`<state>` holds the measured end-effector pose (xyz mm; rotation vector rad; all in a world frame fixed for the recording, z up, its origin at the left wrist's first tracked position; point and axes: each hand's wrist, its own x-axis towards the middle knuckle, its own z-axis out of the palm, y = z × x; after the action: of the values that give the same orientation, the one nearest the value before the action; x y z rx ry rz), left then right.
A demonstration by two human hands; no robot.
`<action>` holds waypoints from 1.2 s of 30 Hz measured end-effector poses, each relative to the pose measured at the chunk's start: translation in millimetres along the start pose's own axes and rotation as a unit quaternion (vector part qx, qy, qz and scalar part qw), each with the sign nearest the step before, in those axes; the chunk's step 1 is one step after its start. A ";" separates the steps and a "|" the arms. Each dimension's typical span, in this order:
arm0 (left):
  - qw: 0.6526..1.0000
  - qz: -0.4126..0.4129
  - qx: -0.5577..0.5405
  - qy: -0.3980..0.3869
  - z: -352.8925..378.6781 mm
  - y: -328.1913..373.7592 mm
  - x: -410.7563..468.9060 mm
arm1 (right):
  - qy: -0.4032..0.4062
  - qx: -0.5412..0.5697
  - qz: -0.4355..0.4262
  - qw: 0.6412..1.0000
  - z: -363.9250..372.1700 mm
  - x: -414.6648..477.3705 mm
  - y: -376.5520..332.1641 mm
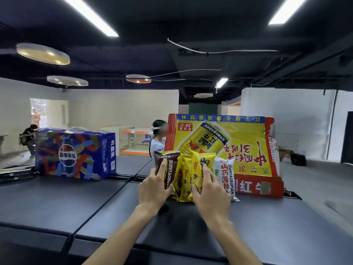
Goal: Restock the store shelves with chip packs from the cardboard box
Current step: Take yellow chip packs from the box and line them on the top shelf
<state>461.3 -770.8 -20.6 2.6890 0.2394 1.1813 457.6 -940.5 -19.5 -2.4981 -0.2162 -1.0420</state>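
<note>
Where the dark shelf top (pixel 57 203) runs across the lower half of the view, four chip packs stand upright in a row, just below centre at about 5 o'clock. From left to right they are a brown chip pack (pixel 169 163), a first yellow chip pack (pixel 183 180), a second yellow chip pack (pixel 199 167) and a white chip pack (pixel 226 175), each touching its neighbour.

The left hand (pixel 152 190) lies against the front of the brown chip pack with its fingers stretched out and the index finger pointing up the face. Its thumb is hidden, so a grip cannot be made out.

The right hand (pixel 210 194) clasps the second yellow chip pack. Its thumb is tucked at the pack's lower left edge beside the first yellow chip pack, and its fingers are spread over the front.

Directly behind the row, at 1 o'clock from the packs, a yellow and red cardboard box (pixel 246 142) stands with its print upside down; the white chip pack leans against its front.

At 9 o'clock from the packs, well apart from them, a blue Pepsi carton (pixel 76 153) sits on the same shelf top. At 12 o'clock, between carton and box, another person (pixel 157 144) stands farther back, with orange-edged shelving (pixel 131 142) beyond.
</note>
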 end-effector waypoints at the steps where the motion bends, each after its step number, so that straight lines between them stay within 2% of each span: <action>1: 1.000 -0.004 -0.006 -0.008 5.0 -1.8 0.4 | 0.005 -0.005 0.005 1.000 4.8 -0.2 0.1; 5: 0.997 -0.016 -0.008 -0.070 21.4 -4.8 -2.6 | 0.017 -0.021 0.018 0.999 20.0 1.1 1.0; 20: 0.992 -0.036 -0.039 -0.117 20.6 -6.5 -7.5 | 0.021 -0.049 -0.009 0.999 24.8 -13.4 -2.3; 23: 0.992 -0.029 -0.045 -0.117 9.9 -6.4 -9.8 | 0.039 -0.041 -0.014 0.998 15.1 -25.9 -12.0; 31: 0.994 0.011 -0.020 -0.110 -26.6 -14.4 -18.1 | 0.023 -0.051 -0.010 0.998 -5.7 -45.5 -38.0; 36: 0.996 0.047 0.009 -0.069 -77.4 -18.2 -49.9 | 0.047 -0.042 -0.003 0.998 -34.0 -85.7 -51.7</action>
<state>369.3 -755.7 -9.0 2.8101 0.1048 1.0150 359.8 -907.4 -42.1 -2.5153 -0.1550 -1.1912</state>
